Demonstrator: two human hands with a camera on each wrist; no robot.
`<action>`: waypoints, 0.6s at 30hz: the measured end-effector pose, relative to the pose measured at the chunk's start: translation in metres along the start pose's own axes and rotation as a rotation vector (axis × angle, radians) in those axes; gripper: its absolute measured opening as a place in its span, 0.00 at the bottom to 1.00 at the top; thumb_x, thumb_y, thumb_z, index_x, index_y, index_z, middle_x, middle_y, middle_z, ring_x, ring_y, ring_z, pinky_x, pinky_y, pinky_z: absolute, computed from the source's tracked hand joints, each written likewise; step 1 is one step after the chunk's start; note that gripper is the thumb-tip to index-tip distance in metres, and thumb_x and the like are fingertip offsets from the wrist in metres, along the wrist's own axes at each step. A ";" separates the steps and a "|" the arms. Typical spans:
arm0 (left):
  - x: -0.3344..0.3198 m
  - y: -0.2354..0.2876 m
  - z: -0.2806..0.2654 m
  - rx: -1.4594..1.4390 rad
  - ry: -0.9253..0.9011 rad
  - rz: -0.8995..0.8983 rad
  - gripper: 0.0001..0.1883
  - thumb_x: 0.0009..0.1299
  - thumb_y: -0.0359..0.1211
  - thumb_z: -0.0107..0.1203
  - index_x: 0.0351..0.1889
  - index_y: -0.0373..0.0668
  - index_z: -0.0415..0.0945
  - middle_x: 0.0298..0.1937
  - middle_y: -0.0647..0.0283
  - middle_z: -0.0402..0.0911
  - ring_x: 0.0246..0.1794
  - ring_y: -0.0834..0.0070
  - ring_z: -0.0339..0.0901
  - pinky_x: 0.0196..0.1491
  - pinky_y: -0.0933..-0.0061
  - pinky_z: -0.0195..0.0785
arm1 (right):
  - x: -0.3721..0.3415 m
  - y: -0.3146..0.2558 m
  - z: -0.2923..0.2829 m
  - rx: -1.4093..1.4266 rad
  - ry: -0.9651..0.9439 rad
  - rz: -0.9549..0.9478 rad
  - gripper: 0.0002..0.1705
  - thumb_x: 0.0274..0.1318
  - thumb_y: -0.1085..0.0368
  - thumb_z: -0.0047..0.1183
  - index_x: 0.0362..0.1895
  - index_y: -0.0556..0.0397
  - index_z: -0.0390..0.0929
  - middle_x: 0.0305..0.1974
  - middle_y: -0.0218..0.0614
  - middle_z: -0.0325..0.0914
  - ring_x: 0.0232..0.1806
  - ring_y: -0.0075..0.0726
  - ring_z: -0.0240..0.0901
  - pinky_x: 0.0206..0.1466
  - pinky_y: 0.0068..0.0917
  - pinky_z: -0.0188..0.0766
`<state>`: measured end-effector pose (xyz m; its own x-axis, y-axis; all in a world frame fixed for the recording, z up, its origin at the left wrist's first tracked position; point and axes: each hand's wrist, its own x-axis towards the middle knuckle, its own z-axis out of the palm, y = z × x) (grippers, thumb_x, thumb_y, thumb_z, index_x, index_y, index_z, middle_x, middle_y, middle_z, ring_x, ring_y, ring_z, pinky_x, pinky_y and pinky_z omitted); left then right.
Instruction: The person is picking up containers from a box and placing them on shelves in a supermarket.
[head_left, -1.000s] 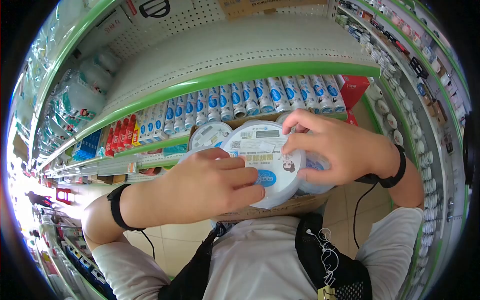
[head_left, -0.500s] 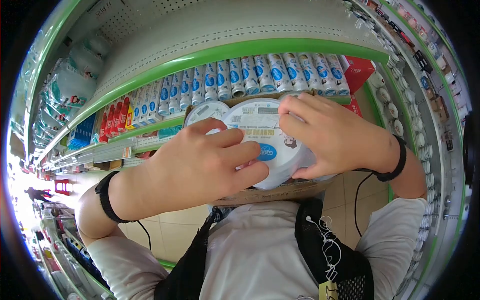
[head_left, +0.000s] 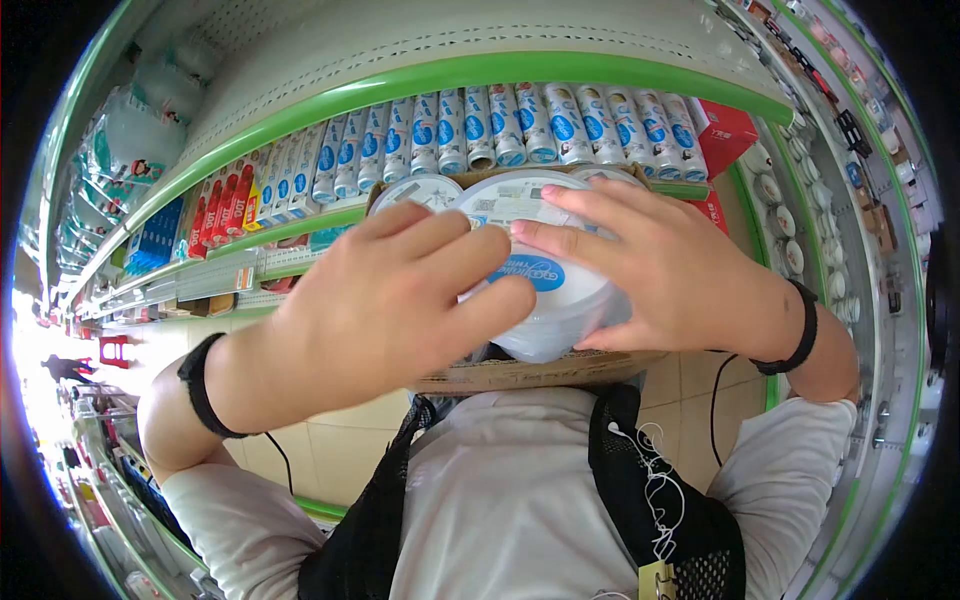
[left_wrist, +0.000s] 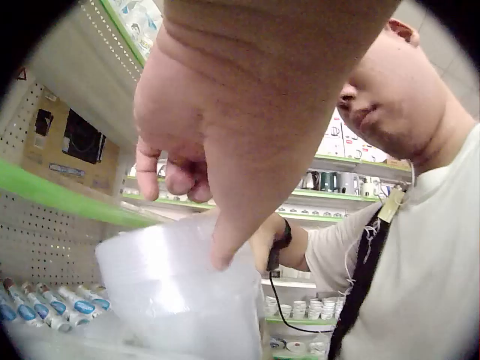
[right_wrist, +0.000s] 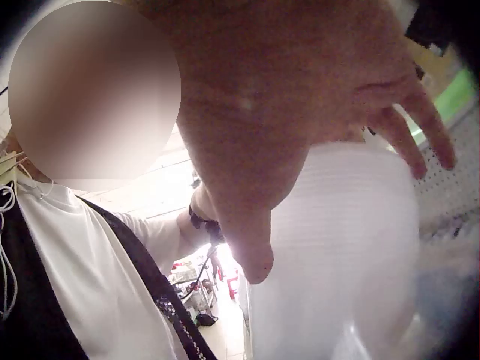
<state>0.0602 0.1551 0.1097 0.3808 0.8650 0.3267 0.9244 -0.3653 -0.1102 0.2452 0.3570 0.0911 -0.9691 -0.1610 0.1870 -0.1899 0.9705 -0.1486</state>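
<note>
A stack of translucent round containers (head_left: 545, 335) with a white, blue-labelled top stands tilted between the hands, over a cardboard box (head_left: 535, 373). My left hand (head_left: 390, 300) has curled fingers at the stack's left edge; in the left wrist view its thumb lies against the clear side (left_wrist: 172, 292), while the curled fingers (left_wrist: 180, 178) show beyond the rim. My right hand (head_left: 670, 265) spreads nearly straight fingers over the top, its thumb low at the right side. In the right wrist view, the right hand (right_wrist: 285, 97) lies along the stack (right_wrist: 345, 240), fingertips extending past it.
Other round lids (head_left: 415, 190) sit in the box behind. Beyond it runs a green-edged shelf (head_left: 450, 72) above a row of white-and-blue tubes (head_left: 480, 125). Red boxes (head_left: 722, 135) stand at the row's right end. Shelving with stacked white dishes (head_left: 790, 255) flanks the right.
The stack's top has tilted and more of its clear side shows. The right fingers have straightened and spread across the top. My left hand has shifted slightly, its fingers still curled; the view has tipped downward.
</note>
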 end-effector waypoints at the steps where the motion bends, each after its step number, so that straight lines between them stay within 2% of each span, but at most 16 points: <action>1: -0.004 0.008 0.000 -0.021 -0.044 -0.034 0.12 0.56 0.34 0.62 0.32 0.45 0.69 0.32 0.64 0.71 0.30 0.72 0.77 0.31 0.67 0.74 | -0.001 0.000 0.001 0.010 -0.039 0.028 0.56 0.35 0.52 0.77 0.75 0.32 0.67 0.67 0.48 0.69 0.61 0.56 0.71 0.60 0.52 0.77; 2: -0.008 0.017 -0.001 -0.043 -0.087 -0.067 0.12 0.58 0.34 0.63 0.31 0.45 0.70 0.30 0.65 0.70 0.27 0.72 0.77 0.27 0.68 0.71 | -0.001 0.000 0.002 0.010 -0.040 0.028 0.56 0.35 0.52 0.77 0.75 0.32 0.67 0.67 0.48 0.69 0.61 0.56 0.71 0.60 0.52 0.77; 3: -0.011 0.023 -0.005 -0.044 -0.087 -0.068 0.12 0.58 0.34 0.63 0.31 0.45 0.70 0.30 0.65 0.70 0.27 0.72 0.77 0.27 0.68 0.71 | -0.002 -0.001 0.002 0.012 -0.025 0.031 0.55 0.35 0.53 0.77 0.74 0.33 0.69 0.66 0.48 0.71 0.61 0.56 0.71 0.59 0.51 0.78; 5: -0.017 0.038 -0.018 -0.092 -0.361 -0.106 0.07 0.61 0.35 0.60 0.31 0.46 0.73 0.28 0.67 0.74 0.18 0.74 0.78 0.24 0.70 0.72 | -0.002 -0.004 0.005 0.014 -0.010 0.034 0.53 0.35 0.53 0.77 0.73 0.34 0.70 0.65 0.48 0.72 0.61 0.56 0.71 0.58 0.51 0.79; 6: -0.022 0.049 -0.016 -0.122 -0.442 -0.127 0.09 0.66 0.38 0.60 0.37 0.44 0.80 0.22 0.68 0.74 0.15 0.73 0.77 0.21 0.68 0.70 | -0.003 -0.005 0.007 0.004 0.003 0.031 0.53 0.35 0.54 0.76 0.72 0.34 0.71 0.65 0.48 0.72 0.61 0.56 0.71 0.58 0.51 0.79; 7: -0.024 0.055 -0.014 -0.121 -0.441 -0.131 0.09 0.66 0.38 0.60 0.37 0.44 0.80 0.22 0.68 0.74 0.15 0.73 0.77 0.21 0.68 0.70 | -0.003 -0.006 0.008 -0.005 0.016 0.028 0.52 0.36 0.54 0.76 0.72 0.35 0.72 0.65 0.48 0.71 0.62 0.56 0.71 0.59 0.50 0.78; 9: -0.028 0.063 -0.010 -0.178 -0.525 -0.177 0.17 0.69 0.41 0.58 0.47 0.38 0.82 0.21 0.66 0.76 0.17 0.73 0.78 0.21 0.66 0.70 | -0.003 -0.007 0.007 -0.007 0.016 0.031 0.52 0.36 0.54 0.76 0.72 0.35 0.72 0.65 0.47 0.71 0.62 0.57 0.71 0.59 0.49 0.79; 10: -0.030 0.059 0.001 -0.206 -0.517 -0.160 0.24 0.71 0.41 0.57 0.56 0.31 0.80 0.23 0.62 0.79 0.20 0.71 0.80 0.22 0.65 0.70 | -0.003 -0.008 0.007 -0.008 0.016 0.039 0.51 0.36 0.54 0.76 0.72 0.35 0.72 0.65 0.47 0.71 0.62 0.57 0.71 0.58 0.49 0.79; 11: -0.035 0.057 0.017 -0.206 -0.516 -0.163 0.24 0.71 0.41 0.57 0.56 0.31 0.80 0.23 0.62 0.79 0.20 0.71 0.80 0.22 0.65 0.70 | -0.004 -0.009 0.007 -0.008 0.015 0.035 0.51 0.36 0.54 0.76 0.72 0.35 0.72 0.65 0.47 0.71 0.62 0.57 0.71 0.58 0.49 0.79; 13: -0.043 0.053 0.046 -0.314 -0.611 -0.221 0.29 0.69 0.46 0.61 0.58 0.31 0.73 0.17 0.58 0.78 0.14 0.60 0.78 0.20 0.61 0.71 | -0.005 -0.011 0.007 -0.022 0.008 0.074 0.52 0.34 0.56 0.76 0.71 0.33 0.73 0.66 0.44 0.71 0.64 0.55 0.70 0.63 0.45 0.77; 18: -0.045 0.049 0.054 -0.462 -0.785 -0.285 0.27 0.70 0.43 0.60 0.58 0.32 0.70 0.19 0.55 0.78 0.18 0.52 0.80 0.23 0.54 0.73 | -0.002 -0.016 0.013 -0.049 -0.003 0.069 0.51 0.35 0.54 0.76 0.71 0.33 0.73 0.67 0.44 0.69 0.63 0.59 0.69 0.62 0.48 0.77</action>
<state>0.0900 0.1171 0.0392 0.2052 0.8649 -0.4581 0.9481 -0.0595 0.3124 0.2481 0.3391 0.0809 -0.9802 -0.0936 0.1747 -0.1144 0.9870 -0.1131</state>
